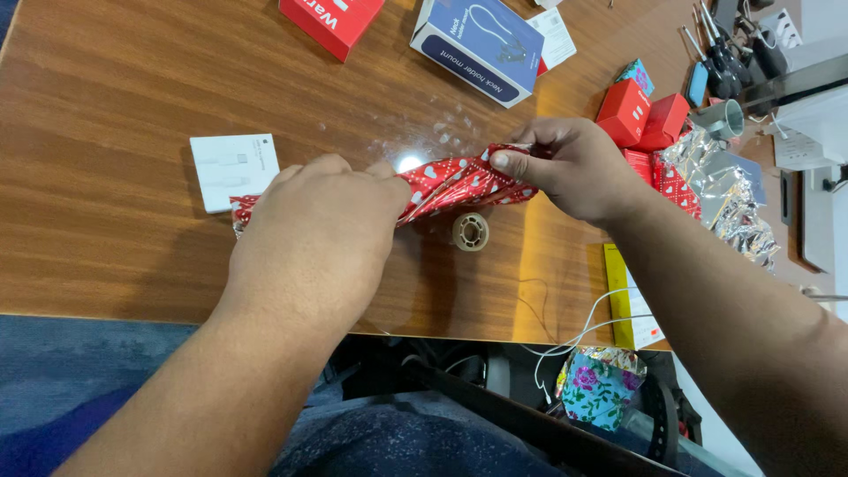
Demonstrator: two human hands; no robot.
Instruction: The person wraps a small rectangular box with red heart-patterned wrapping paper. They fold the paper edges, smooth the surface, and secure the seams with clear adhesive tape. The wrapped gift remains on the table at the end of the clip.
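Two hands work one red wrapped parcel [455, 184] at mid-frame on the wooden table [106, 106]: the left hand [318, 234] lies curled over its left part, fingers pressed down on the paper, while the right hand [574, 168] pinches the parcel's right end between thumb and fingers. Just below the parcel stands a tape roll [470, 231]; a white box [234, 170] lies left of the left hand, a blue box [481, 46] sits at top centre, and small red boxes [640, 117] cluster at upper right beside crumpled foil [729, 199].
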